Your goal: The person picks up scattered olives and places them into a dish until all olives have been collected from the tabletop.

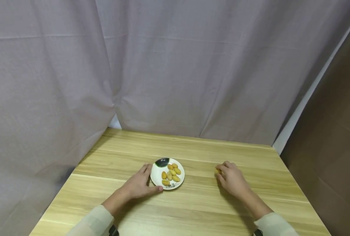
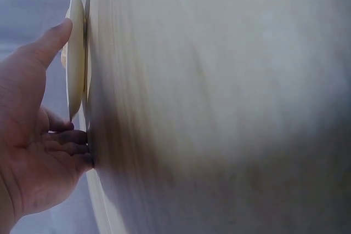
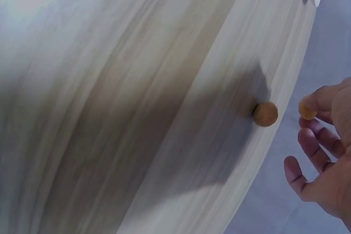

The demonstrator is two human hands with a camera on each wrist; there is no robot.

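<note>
A small round white plate (image 1: 155, 178) with a dark green patch lies on the table, bearing several small oval yellow-orange fruits (image 1: 176, 178). My left hand (image 1: 137, 185) holds the plate at its left side, the thumb over the near rim and the fingers along the edge. To the right of the plate, my right hand (image 1: 234, 180) is over the table. In the right wrist view it pinches one yellow-orange fruit (image 3: 307, 108) between thumb and forefinger, the other fingers loosely bent. A second fruit (image 3: 265, 114) lies on the wood close by, in the hand's shadow.
The light wood table (image 1: 192, 213) carries the plate and the loose fruit. A grey curtain (image 1: 192, 72) hangs along its back and left side, and a brown cloth (image 1: 334, 147) stands at the right edge.
</note>
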